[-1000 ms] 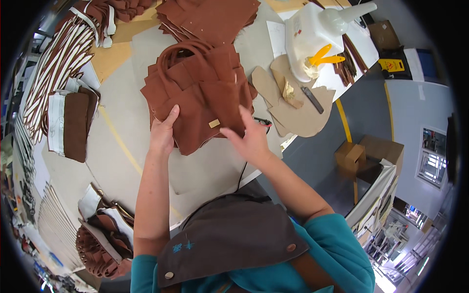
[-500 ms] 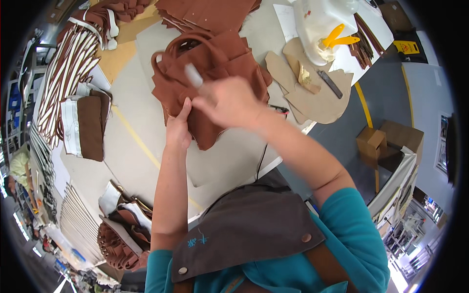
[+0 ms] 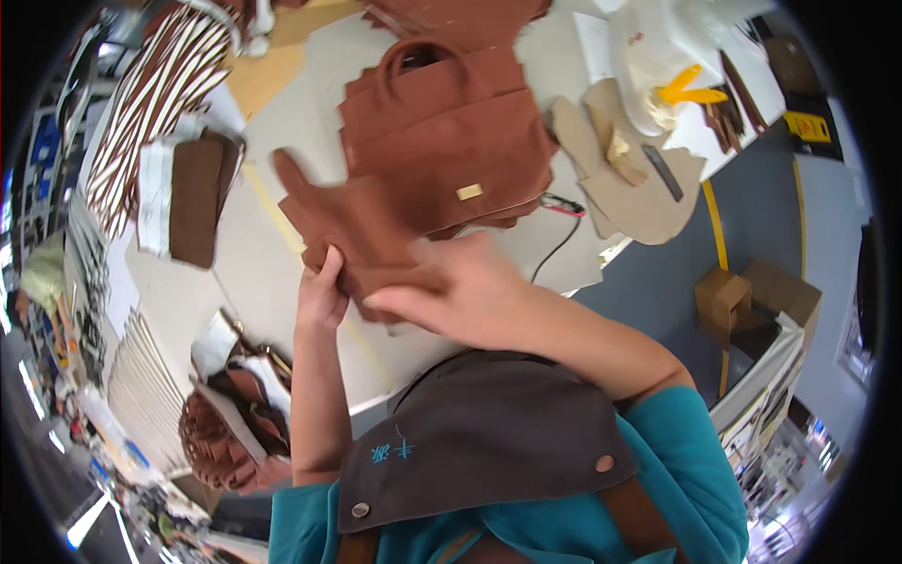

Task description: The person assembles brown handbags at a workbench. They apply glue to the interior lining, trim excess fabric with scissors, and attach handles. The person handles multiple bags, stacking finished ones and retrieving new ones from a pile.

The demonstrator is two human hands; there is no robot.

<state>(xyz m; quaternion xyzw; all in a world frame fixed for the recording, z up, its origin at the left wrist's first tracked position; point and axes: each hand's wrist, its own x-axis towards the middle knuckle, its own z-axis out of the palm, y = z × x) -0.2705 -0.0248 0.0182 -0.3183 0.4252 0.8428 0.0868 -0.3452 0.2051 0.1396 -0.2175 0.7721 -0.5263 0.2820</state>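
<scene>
My left hand (image 3: 324,293) grips the lower left edge of a reddish-brown leather bag panel (image 3: 362,226), thumb on top. The panel is tilted, with a strap-like handle sticking out at its upper left, smeared by motion. My right hand (image 3: 474,291) is closed at the panel's near right edge, its thumb stretched along the front and its fingertips blurred. Just beyond lies a stack of similar leather bag panels (image 3: 442,122). An arched handle (image 3: 427,49) tops this stack, and a small gold-coloured plate (image 3: 469,192) sits on its upper panel.
Right of the stack lie beige pattern pieces (image 3: 658,221), a dark flat bar (image 3: 663,172) and a red clip-like tool (image 3: 564,204) with a black cord. A white container (image 3: 648,56) holds yellow-handled tools (image 3: 691,87). Folded brown pieces (image 3: 193,202) and striped strips (image 3: 155,103) lie left.
The leather panel has come off the stack, toward me and to the left, uncovering the gold plate. The pale tool seen in my right hand earlier no longer shows. The view has shifted.
</scene>
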